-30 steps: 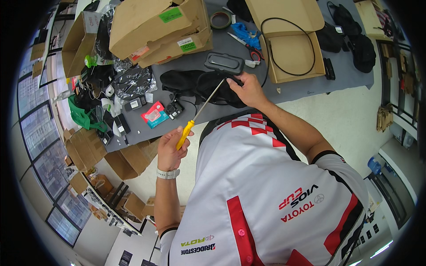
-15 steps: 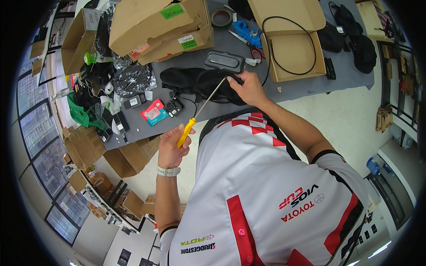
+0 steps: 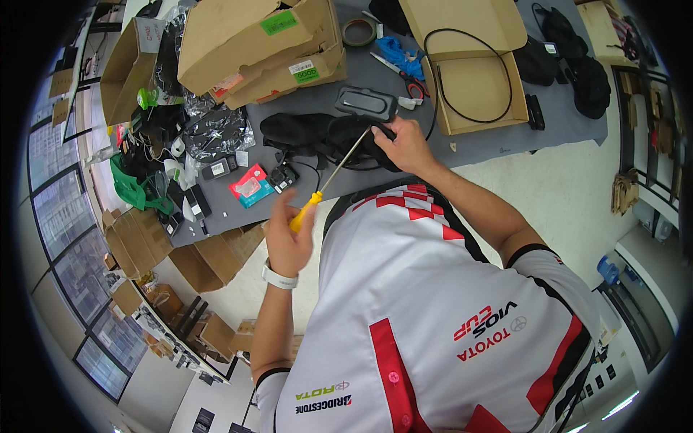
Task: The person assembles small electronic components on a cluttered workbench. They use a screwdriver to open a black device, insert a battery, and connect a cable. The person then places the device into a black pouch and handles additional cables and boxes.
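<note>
My left hand (image 3: 289,242) has the yellow handle of a screwdriver (image 3: 307,211) between thumb and fingers, its fingers loosened and partly stretched. The metal shaft slants up and away, its tip close to my right thumb. My right hand (image 3: 406,146) is closed on a black strapped piece (image 3: 382,148) at the table's near edge; its exact kind is unclear. Just beyond those fingers is a dark grey rectangular case (image 3: 366,103) with rounded corners. Black fabric (image 3: 292,132) lies to its left. A small black device with a cable (image 3: 282,176) sits nearer my left hand.
Stacked cardboard boxes (image 3: 260,50) stand at the far left. An open cardboard box (image 3: 473,90) with a black cable (image 3: 511,83) is to the right. Scissors (image 3: 415,89), a tape roll (image 3: 359,32), a red-and-blue packet (image 3: 251,185) and black pouches (image 3: 538,61) lie about the grey table (image 3: 498,144).
The fingers of my left hand have loosened and stretched out around the screwdriver handle. My right hand and the black piece have barely moved.
</note>
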